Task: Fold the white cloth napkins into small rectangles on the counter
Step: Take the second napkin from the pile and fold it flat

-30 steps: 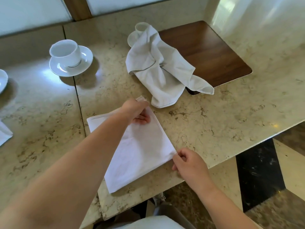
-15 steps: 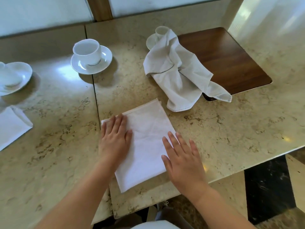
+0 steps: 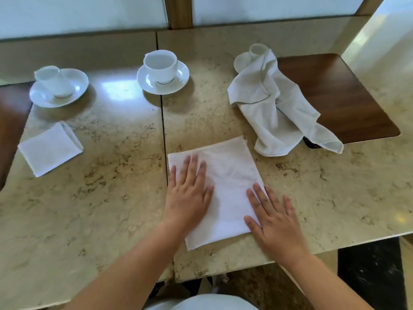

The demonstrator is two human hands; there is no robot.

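Head view: folded white napkin (image 3: 225,186) flat on the marble worktop (image 3: 100,198), near the front edge, just right of the seam between two slabs, long side slightly skewed, hemmed border visible along the far and right edges. Left hand (image 3: 190,193) palm down on the napkin's left half, fingers straight and together, pressing the cloth; no grip closed on anything. Right hand (image 3: 274,222) palm down at the napkin's lower right corner, fingers spread and straight, thumb and first fingers on the cloth, the outer fingers on bare stone just beside it; likewise a flat, wide-open grip. Both forearms reaching in from the bottom of the frame. Farther right and back, a crumpled white cloth napkin (image 3: 274,108) lying in a heap, partly on the stone, partly draped over the near corner of a dark wooden inlay (image 3: 348,101) set in the worktop, its upper end against a small cup on a saucer (image 3: 250,58). Behind the folded napkin, close to the seam, a white cup and saucer (image 3: 163,72). Farther left, another white cup on a saucer (image 3: 59,87), the cup tilted. In front of that, well apart from the hands, a second folded napkin (image 3: 50,148), a small square-ish packet turned at an angle. Pale wall panels and a wooden post (image 3: 178,12) along the back.
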